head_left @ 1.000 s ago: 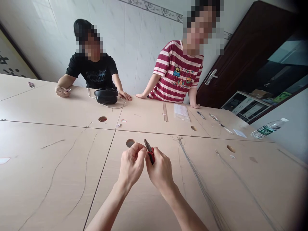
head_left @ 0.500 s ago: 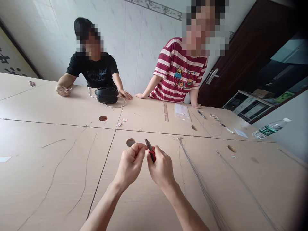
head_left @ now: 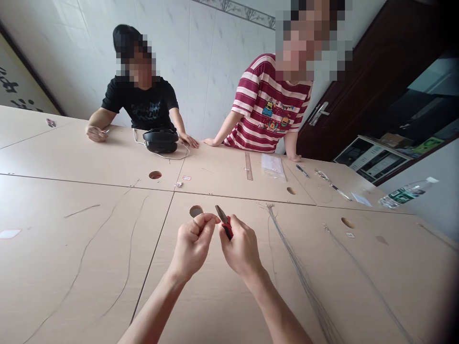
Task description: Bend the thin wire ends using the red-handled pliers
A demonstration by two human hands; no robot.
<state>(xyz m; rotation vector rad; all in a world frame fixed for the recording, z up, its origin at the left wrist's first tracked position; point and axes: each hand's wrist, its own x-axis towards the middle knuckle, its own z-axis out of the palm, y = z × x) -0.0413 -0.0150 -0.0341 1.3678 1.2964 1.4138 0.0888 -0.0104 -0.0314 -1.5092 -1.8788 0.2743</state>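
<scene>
My right hand [head_left: 241, 242] is closed round the red and black handles of a pair of pliers [head_left: 223, 217], whose metal jaws point up and to the left. Beside the jaws, my left hand [head_left: 195, 239] is pinched, thumb against curled fingers; what lies in the pinch is too small to make out. Both hands are just above the table [head_left: 211, 306], close together. To the right of my right hand lies a bundle of thin grey wires [head_left: 296, 260], its tips gathered at the far end.
Loose wires [head_left: 83, 258] curve over the table on the left, and another thin bundle [head_left: 366, 277] lies on the right. Across the table are two people, a black case [head_left: 160, 140] with a white cable, a ruler [head_left: 248, 166], a plastic bag [head_left: 273, 167] and a water bottle [head_left: 408, 192].
The view has shifted slightly, so the table and people appear a little to the right. My hands and the pliers keep nearly the same pose.
</scene>
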